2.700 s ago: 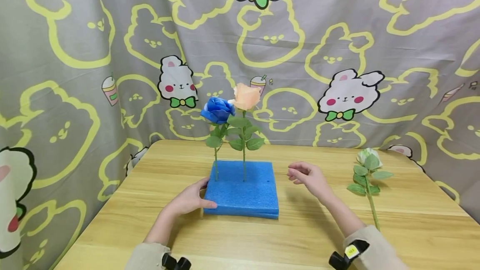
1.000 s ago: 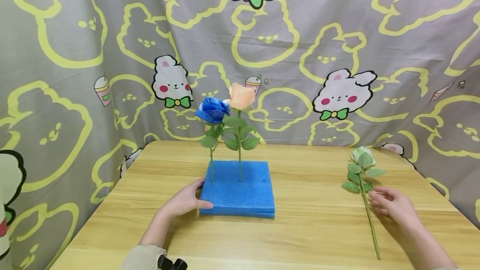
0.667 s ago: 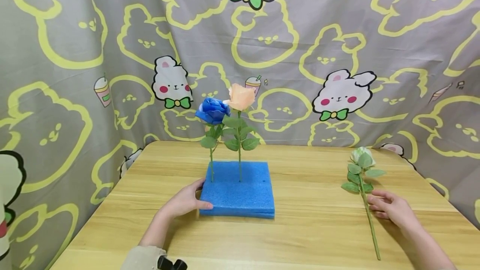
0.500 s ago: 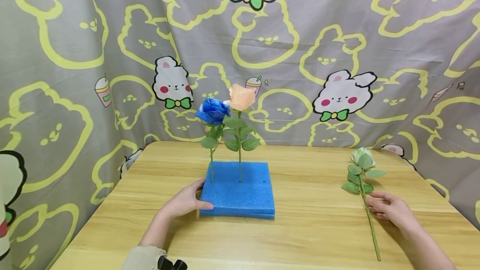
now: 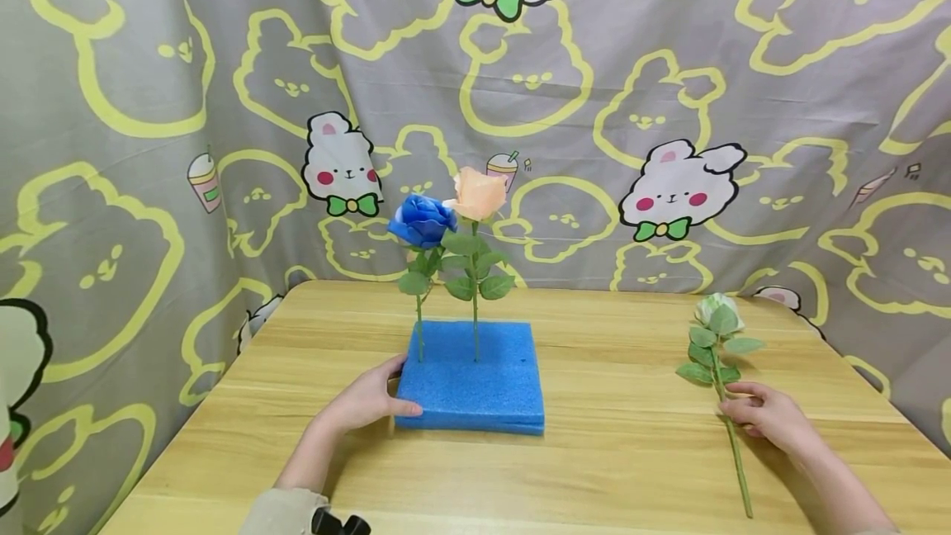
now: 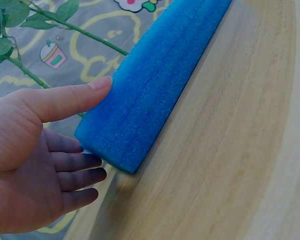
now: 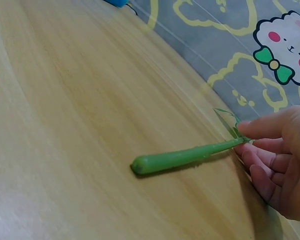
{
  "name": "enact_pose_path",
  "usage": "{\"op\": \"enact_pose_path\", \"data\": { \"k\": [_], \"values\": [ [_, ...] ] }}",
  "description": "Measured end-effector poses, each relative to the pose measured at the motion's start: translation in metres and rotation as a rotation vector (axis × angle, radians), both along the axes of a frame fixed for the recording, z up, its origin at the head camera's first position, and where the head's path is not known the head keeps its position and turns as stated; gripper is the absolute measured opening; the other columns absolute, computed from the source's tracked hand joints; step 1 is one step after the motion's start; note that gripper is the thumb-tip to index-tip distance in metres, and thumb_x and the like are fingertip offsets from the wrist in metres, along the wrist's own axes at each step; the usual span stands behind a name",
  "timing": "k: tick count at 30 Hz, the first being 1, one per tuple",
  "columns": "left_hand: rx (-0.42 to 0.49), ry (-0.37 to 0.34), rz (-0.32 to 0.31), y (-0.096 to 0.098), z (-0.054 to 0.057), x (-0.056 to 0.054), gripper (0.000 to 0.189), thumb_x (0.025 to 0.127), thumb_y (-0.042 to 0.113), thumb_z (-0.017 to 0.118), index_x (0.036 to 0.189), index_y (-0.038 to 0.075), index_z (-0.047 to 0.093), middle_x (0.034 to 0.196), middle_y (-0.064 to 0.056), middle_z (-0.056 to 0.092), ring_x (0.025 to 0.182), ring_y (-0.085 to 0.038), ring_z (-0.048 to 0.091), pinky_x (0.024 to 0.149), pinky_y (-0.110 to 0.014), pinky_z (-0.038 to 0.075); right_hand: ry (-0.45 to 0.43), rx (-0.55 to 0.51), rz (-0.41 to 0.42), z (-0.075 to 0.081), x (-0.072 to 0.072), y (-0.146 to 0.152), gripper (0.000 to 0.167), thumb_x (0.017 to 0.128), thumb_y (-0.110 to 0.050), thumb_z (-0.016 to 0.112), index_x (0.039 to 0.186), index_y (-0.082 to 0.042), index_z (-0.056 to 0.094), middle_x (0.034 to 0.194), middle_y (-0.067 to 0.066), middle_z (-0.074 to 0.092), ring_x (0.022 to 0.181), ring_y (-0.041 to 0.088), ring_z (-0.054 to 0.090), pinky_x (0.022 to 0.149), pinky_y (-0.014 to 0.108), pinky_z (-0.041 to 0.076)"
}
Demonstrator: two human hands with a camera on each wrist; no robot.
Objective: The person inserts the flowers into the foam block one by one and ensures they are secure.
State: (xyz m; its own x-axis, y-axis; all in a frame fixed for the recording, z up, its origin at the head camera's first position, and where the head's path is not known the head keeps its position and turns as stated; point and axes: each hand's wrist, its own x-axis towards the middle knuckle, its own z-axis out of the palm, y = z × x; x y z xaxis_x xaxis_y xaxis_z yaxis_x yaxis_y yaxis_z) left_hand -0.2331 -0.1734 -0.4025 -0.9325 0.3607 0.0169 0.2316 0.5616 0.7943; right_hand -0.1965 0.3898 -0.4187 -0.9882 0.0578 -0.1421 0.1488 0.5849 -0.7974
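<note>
Within the right hand point(image 5: 773, 421), thumb and fingers drawn together: the thin stem of a white-and-green rose point(image 5: 716, 357) lying on a pale wooden table point(image 5: 609, 403).

Beyond this pinch lie its leaves and bloom; well leftward, the left hand point(image 5: 364, 400), fingers extended, touches a square blue foam block point(image 5: 475, 390) bearing an upright blue rose point(image 5: 422, 221) and peach rose point(image 5: 479, 194).

The head view is bright, the 2 wrist views dimmer, soft shadows marking the table point(image 5: 617, 370).
</note>
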Motion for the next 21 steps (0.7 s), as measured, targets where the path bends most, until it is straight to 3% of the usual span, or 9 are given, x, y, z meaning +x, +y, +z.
{"op": "enact_pose_path", "data": {
  "k": [12, 21],
  "values": [
    [0.011, -0.007, -0.008, 0.0004, 0.0001, 0.001, 0.096, 0.072, 0.029, 0.08, 0.139, -0.013, 0.026, 0.138, -0.029, 0.037, 0.127, -0.042, 0.035, 0.102, -0.053, 0.03, -0.036, -0.058, -0.041, -0.0012, 0.002, -0.0026, 0.067, 0.088, -0.022, 0.063, 0.131, 0.017, 0.031, 0.084, -0.005, 0.065, 0.071, 0.005, 0.058, 0.058, 0.026, 0.048],
    [0.013, -0.011, -0.008, 0.0, 0.0004, 0.0005, 0.096, 0.072, 0.03, 0.079, 0.14, -0.013, 0.025, 0.139, -0.029, 0.036, 0.128, -0.042, 0.034, 0.102, -0.053, 0.029, -0.053, -0.185, -0.025, 0.0, 0.0019, -0.0028, 0.064, 0.09, -0.014, 0.059, 0.131, 0.022, 0.026, 0.085, 0.0, 0.069, 0.074, 0.008, 0.066, 0.057, 0.026, 0.053]
  ]
}}
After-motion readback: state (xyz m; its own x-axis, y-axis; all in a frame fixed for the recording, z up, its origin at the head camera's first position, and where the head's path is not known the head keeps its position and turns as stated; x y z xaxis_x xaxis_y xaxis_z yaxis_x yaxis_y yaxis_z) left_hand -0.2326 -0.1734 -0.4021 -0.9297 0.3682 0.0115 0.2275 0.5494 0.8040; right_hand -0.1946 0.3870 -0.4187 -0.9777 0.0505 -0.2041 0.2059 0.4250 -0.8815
